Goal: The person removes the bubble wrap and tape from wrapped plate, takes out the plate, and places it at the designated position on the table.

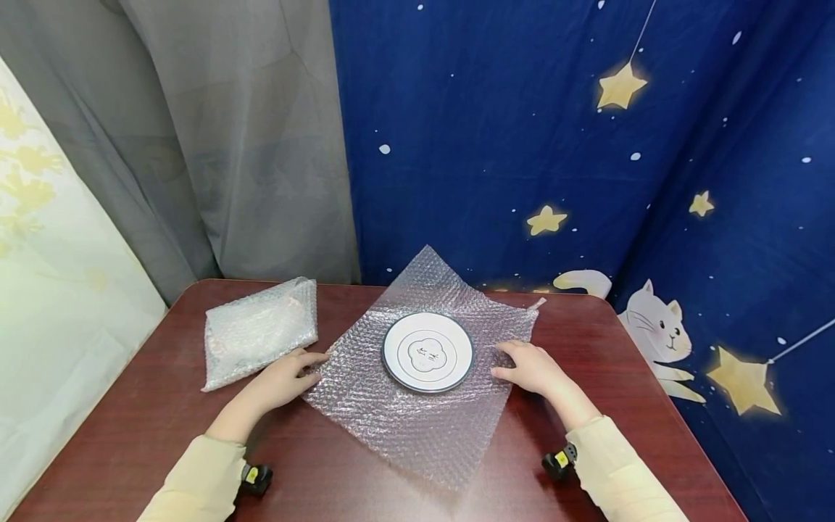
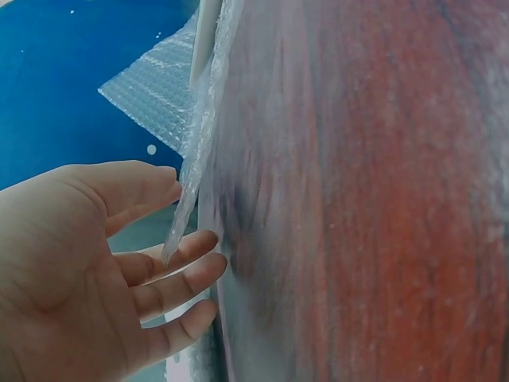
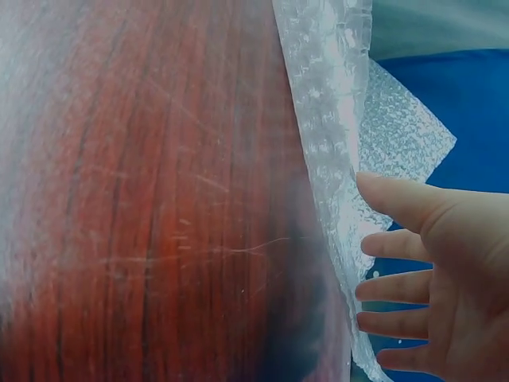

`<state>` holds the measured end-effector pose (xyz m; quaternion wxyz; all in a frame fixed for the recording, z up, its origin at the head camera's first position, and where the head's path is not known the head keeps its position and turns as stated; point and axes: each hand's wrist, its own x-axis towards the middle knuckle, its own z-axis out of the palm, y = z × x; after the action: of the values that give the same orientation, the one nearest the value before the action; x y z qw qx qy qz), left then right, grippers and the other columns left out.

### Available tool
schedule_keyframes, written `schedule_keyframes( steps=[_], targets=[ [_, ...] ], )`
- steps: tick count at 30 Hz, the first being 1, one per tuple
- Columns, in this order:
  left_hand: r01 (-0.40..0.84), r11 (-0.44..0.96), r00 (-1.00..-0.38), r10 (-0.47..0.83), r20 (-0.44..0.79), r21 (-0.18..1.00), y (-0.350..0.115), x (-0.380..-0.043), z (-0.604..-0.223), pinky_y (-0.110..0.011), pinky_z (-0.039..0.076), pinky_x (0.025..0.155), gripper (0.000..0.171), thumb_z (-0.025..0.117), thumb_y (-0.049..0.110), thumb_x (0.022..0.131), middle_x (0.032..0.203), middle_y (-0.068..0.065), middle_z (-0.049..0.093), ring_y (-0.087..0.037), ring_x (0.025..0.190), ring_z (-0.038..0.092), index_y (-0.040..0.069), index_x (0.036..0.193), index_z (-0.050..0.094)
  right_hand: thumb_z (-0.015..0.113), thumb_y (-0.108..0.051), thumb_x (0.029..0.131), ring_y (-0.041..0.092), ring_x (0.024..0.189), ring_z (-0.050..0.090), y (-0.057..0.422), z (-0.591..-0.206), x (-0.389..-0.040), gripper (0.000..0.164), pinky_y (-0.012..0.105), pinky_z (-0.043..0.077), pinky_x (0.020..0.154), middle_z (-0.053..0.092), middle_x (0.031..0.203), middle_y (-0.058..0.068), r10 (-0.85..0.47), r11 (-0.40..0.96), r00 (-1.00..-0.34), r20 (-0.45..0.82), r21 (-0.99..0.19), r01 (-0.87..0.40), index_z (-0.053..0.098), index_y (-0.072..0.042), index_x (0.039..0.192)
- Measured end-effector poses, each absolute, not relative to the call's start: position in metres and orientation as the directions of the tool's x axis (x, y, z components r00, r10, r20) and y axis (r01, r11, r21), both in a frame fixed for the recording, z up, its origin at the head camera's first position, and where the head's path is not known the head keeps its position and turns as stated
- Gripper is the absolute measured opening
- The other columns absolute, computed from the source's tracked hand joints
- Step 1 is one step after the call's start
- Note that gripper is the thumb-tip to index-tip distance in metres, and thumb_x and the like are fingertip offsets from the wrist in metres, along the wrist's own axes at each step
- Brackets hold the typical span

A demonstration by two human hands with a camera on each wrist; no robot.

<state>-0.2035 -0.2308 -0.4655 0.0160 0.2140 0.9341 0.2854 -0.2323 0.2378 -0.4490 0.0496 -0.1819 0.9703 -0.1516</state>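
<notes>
A round white plate (image 1: 427, 333) with a dark rim and a drawn cloud face lies on a spread sheet of bubble wrap (image 1: 391, 420), set cornerwise on the table. My left hand (image 1: 285, 377) is at the sheet's left corner. In the left wrist view, that corner's edge (image 2: 195, 175) runs between the thumb and the fingers, which stand apart. My right hand (image 1: 531, 368) is by the sheet's right edge, to the right of the plate. Its fingers (image 3: 398, 288) are extended beside the wrap in the right wrist view, with the thumb tip at the wrap's edge.
A flat bubble-wrapped bundle (image 1: 261, 330) lies on the left of the red-brown table (image 1: 313, 464), just beyond my left hand; its contents are blurred. Behind the table's far edge hang a grey curtain (image 1: 241, 145) and a blue curtain with stars (image 1: 470, 130).
</notes>
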Motion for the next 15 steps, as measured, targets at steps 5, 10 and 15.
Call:
schedule_keyframes(
  steps=[5,10,15],
  targets=[
    [0.403,0.748,-0.907,0.405,0.119,0.527,-0.229,-0.201,-0.461,-0.055,0.042,0.091,0.037,0.06,0.011,0.091,0.121,-0.024,0.056,-0.039,0.108,0.055,0.0,0.126,0.06,0.069,-0.034,0.087,0.038,0.124,0.047,0.234,-0.447,-0.232,0.054,0.053,0.034,0.102,0.055,0.13,0.021,-0.371,0.875,-0.929,-0.007,-0.337,-0.347,0.059,-0.001,0.129],
    [0.422,0.742,-0.903,0.399,0.163,0.522,-0.226,-0.199,-0.457,-0.058,0.039,0.095,0.036,0.063,0.011,0.09,0.125,-0.029,0.053,-0.044,0.114,0.051,-0.002,0.124,0.061,0.067,-0.033,0.088,0.039,0.122,0.049,0.226,-0.446,-0.233,0.051,0.052,0.036,0.101,0.058,0.126,0.022,-0.363,0.863,-0.931,0.03,-0.365,-0.349,0.061,0.001,0.125],
    [0.454,0.733,-0.89,0.405,0.212,0.507,-0.22,-0.199,-0.458,-0.056,0.04,0.095,0.038,0.064,0.007,0.088,0.121,-0.025,0.055,-0.043,0.114,0.052,-0.005,0.123,0.06,0.066,-0.031,0.09,0.036,0.118,0.052,0.215,-0.446,-0.233,0.047,0.05,0.039,0.099,0.06,0.124,0.019,-0.315,0.863,-0.948,0.044,-0.402,-0.305,0.061,0.0,0.125]
  ],
)
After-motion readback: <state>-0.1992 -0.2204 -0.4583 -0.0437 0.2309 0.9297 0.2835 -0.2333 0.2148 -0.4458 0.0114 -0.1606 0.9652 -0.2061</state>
